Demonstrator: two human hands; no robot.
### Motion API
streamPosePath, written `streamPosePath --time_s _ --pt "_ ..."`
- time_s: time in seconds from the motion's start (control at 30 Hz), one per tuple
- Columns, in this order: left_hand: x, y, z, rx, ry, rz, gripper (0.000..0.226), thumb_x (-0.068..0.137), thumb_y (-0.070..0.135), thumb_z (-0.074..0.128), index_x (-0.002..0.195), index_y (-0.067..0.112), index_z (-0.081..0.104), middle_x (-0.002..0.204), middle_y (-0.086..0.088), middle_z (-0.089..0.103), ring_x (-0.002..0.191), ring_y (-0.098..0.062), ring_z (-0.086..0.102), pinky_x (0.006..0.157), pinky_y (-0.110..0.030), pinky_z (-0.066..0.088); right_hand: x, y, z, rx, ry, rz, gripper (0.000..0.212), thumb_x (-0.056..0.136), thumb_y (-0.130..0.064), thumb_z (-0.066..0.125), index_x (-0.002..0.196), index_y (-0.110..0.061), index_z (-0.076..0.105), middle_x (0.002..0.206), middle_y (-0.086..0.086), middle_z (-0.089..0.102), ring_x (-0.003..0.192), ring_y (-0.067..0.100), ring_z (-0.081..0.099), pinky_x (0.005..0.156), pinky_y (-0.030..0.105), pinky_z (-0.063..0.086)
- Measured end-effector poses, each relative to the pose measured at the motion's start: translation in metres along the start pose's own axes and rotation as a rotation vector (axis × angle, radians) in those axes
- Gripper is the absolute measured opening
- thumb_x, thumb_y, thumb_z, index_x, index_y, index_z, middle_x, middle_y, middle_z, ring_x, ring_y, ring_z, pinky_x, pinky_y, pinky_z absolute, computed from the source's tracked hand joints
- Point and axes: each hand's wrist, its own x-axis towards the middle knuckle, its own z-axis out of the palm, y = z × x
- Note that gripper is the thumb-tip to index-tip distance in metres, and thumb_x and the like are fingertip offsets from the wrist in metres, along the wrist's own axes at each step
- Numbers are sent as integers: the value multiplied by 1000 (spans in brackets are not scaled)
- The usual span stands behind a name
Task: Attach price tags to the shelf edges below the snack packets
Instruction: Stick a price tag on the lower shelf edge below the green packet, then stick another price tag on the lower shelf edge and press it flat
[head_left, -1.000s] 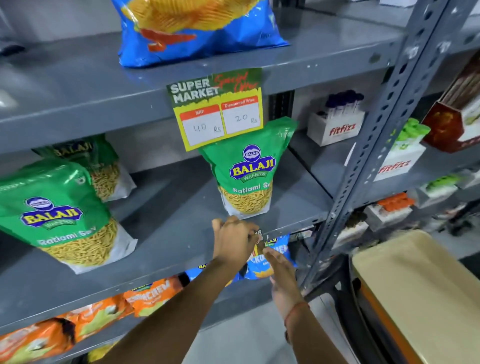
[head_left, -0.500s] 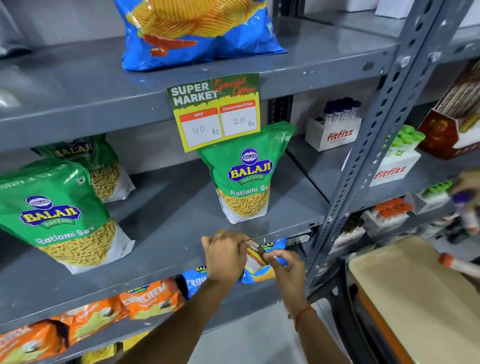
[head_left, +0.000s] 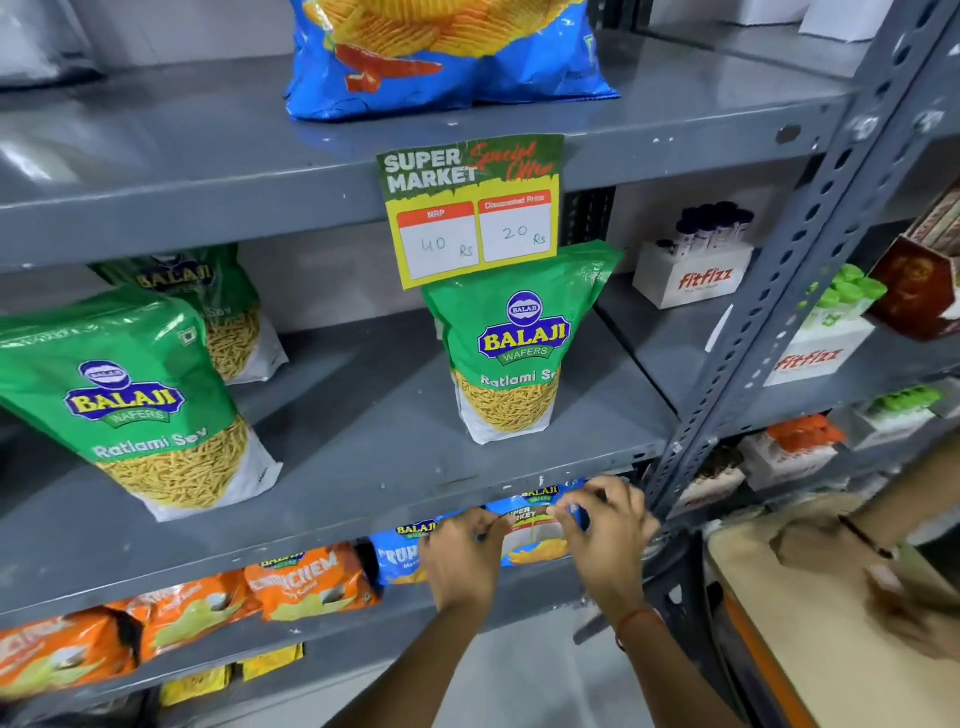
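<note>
Shelving: a grey metal rack (head_left: 363, 499) is seen with three tiers in view and a perforated upright (head_left: 769, 291) at its right.
Top tier: a blue crisp packet (head_left: 447, 57) is laid flat on it; a finished price tag (head_left: 470, 210) marked 40 and 20 Rs is hung from its front edge.
Middle tier: a green Balaji packet (head_left: 511, 343) is stood upright near the right end; two more green packets (head_left: 130, 400) are leaned at the left.
Lower tier: orange packets (head_left: 306, 582) and blue packets (head_left: 402, 553) are lined up beneath the middle edge.
New tag (head_left: 530, 527): it is held just below the middle shelf's front edge, under the upright green packet, in front of the blue packets.
Left hand (head_left: 460, 558): fingers are pinched on the tag's left side.
Right hand (head_left: 605, 530): fingertips are pressed together on the tag's right side.
</note>
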Motion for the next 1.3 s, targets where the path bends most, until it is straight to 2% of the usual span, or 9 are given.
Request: streamPosePath --time_s 0.33,0.57,0.67,0.8,0.9,1.03,1.17,1.23,1.3 --pt "16 14 0 6 73 25 24 83 41 64 78 20 74 74 -3 76 70 -26 68 60 -35 55 28 -21 -12 -39 10 -18 11 74 -31 78 72 -34 68 102 -4 52 105 23 42 75 36 18" --pt "25 12 -2 77 66 -14 33 79 52 64 73 20 72 70 -3 74 71 -26 67 57 -29 48 35 -23 -4 -21 17 23 13 69 -33 82 72 -35 70 99 -3 52 104 22 41 82 48 36" --pt "24 4 -9 104 64 -29 41 78 54 65 66 14 67 67 -5 72 69 -30 66 56 -30 46 30 -26 -3 -30 81 59 25 66 -30 84 83 -27 66 99 3 56 102 30 47 78 42 29" --pt "10 -34 -35 67 70 -97 42 75 59 65 65 18 66 64 -3 72 69 -25 67 56 -31 49 14 -36 -3 22 190 139 32 71 -28 73 95 -19 55 98 14 58 95 38 49 74 49 37" --pt "-7 -77 -70 -31 103 -178 34 73 63 65 74 30 73 71 3 74 74 -19 69 58 -28 47 -5 -64 12 22 143 9 37 71 -43 55 96 -17 61 95 16 59 90 39 50 71 47 37" --pt "-24 -146 -139 -107 141 -373 15 77 54 69 79 40 74 80 4 77 87 -18 71 63 -27 47 -33 -140 54 77 79 -268 30 73 -41 54 93 -21 65 91 14 63 86 35 50 71 46 36" --pt "-32 -214 -233 -273 243 -565 20 83 40 69 63 43 65 62 10 67 86 -18 69 72 -32 51 -75 -249 104 179 -56 -589 20 75 -37 57 93 -31 62 99 3 65 87 29 55 73 41 38" --pt "-32 -246 -276 -388 336 -684 28 84 38 69 57 30 66 53 7 59 71 -16 63 69 -34 46 -103 -310 124 180 -171 -703 20 73 -36 60 92 -33 62 101 -1 65 90 25 54 73 39 39" --pt "-32 -281 -316 -495 409 -794 41 84 36 69 56 7 66 49 -5 53 66 -29 61 73 -42 50 -130 -370 142 161 -282 -817 28 67 -34 67 94 -35 58 103 -3 64 92 22 55 76 38 37"
